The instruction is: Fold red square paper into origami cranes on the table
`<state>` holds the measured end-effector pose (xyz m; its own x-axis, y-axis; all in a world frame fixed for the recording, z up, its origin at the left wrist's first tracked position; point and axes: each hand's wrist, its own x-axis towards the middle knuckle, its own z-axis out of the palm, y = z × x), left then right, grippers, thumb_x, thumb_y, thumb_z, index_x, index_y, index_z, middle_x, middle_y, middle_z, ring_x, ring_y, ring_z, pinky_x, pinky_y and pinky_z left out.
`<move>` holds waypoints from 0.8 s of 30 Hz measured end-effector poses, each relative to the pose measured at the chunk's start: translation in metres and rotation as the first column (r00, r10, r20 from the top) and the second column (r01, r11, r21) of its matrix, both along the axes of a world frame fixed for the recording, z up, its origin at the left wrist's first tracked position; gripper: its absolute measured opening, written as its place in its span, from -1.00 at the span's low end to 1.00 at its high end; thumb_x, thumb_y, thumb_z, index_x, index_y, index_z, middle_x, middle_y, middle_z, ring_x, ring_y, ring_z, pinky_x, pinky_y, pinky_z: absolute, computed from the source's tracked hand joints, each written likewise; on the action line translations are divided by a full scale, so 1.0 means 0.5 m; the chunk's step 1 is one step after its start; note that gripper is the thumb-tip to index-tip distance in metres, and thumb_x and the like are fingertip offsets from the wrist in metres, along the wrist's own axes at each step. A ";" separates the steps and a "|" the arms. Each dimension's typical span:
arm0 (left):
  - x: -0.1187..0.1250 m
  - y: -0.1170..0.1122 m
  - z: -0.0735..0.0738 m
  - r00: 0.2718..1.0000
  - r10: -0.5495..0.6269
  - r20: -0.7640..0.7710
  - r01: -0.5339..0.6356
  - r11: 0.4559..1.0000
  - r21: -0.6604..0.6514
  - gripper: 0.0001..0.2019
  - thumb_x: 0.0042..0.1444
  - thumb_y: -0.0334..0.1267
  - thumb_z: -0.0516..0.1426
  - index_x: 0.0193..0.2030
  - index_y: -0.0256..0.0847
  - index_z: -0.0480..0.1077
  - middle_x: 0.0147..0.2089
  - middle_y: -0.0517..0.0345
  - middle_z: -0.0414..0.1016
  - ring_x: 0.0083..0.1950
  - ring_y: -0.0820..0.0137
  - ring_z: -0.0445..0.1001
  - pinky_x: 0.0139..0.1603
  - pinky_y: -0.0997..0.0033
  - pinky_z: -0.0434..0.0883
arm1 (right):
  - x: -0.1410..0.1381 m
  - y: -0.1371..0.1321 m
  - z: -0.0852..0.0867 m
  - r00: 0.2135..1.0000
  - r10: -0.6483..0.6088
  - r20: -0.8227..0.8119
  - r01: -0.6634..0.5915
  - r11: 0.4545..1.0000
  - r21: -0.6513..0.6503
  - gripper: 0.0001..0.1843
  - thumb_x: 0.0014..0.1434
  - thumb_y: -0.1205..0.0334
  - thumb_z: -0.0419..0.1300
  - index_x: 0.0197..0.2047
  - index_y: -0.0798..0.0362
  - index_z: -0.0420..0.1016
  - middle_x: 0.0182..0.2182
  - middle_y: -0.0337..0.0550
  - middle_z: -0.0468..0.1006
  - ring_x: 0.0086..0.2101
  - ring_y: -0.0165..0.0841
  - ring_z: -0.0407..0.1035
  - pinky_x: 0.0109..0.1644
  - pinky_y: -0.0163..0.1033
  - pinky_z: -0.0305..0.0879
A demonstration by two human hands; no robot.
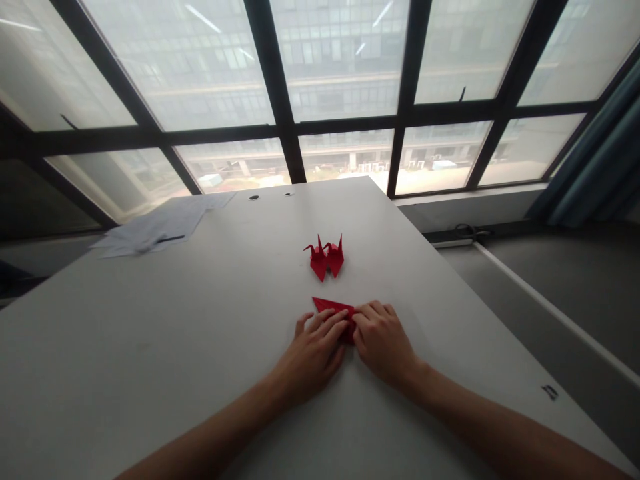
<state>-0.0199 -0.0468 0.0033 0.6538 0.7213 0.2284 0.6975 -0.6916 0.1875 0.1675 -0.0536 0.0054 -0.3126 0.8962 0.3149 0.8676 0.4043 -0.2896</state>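
- red paper [327, 305], folded to a point at its far-left end, lies flat on the white table [200, 347], under both hands and just on the near side of two finished paper cranes [317, 261].
- left hand [317, 347]: fingers outstretched and a little apart, laid over the paper rather than closed round it. this looks like the steadying hand; keep its weight even so the layers don't creep.
- right hand [383, 340]: fingers bent, tips at the paper's right end. whether they pinch it or only press, i can't tell.
- the step seems to be folding or creasing. line the edges up before pressing, since a slanted crease will likely throw off later folds.
- run a fingertip firmly from the middle out to the point, using the hard tabletop as backing.
- go gently at the narrow tip; stacked layers there could buckle or tear.
- keep both wrists low, clear of the cranes.
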 end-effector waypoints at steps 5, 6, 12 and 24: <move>-0.006 0.009 -0.002 1.000 -0.021 0.000 0.021 0.998 -0.053 -0.69 0.28 -0.34 0.02 0.14 -0.09 0.31 0.36 0.06 0.27 0.41 0.26 0.17 0.46 -0.05 -0.16 | -0.003 -0.008 0.000 1.000 -0.015 -0.022 0.015 1.000 -0.021 -0.88 0.18 0.39 0.15 -0.31 0.05 0.52 -0.25 -0.09 0.54 -0.14 -0.22 0.31 0.00 -0.10 0.13; -0.007 0.010 -0.001 1.000 -0.027 0.002 0.027 0.997 -0.067 -0.71 0.29 -0.34 0.01 0.12 -0.10 0.31 0.36 0.06 0.27 0.42 0.27 0.16 0.47 -0.07 -0.17 | -0.004 -0.009 -0.001 0.998 -0.035 -0.059 0.033 0.999 -0.028 -0.86 0.18 0.39 0.15 -0.31 0.03 0.53 -0.26 -0.11 0.54 -0.16 -0.23 0.32 -0.01 -0.11 0.14; -0.011 0.011 -0.001 0.998 -0.055 0.019 0.057 0.993 -0.100 -0.65 0.33 -0.32 -0.03 0.24 -0.13 0.22 0.36 0.01 0.28 0.47 0.28 0.07 0.48 -0.13 -0.18 | 0.003 0.000 -0.014 0.977 0.027 -0.212 -0.030 1.000 -0.008 -0.67 0.20 0.45 0.11 -0.02 0.00 0.53 0.05 -0.14 0.51 0.05 -0.25 0.28 0.15 -0.12 0.13; -0.024 0.000 -0.015 0.999 0.032 0.027 -0.032 0.999 -0.016 -0.57 0.34 -0.25 0.01 0.33 -0.14 0.24 0.33 -0.01 0.31 0.38 0.22 0.24 0.43 0.00 0.13 | 0.003 0.003 -0.020 0.974 0.036 -0.222 -0.033 0.999 0.017 -0.79 0.25 0.36 0.13 -0.12 0.02 0.57 -0.03 -0.06 0.53 0.04 -0.18 0.32 0.20 0.01 0.14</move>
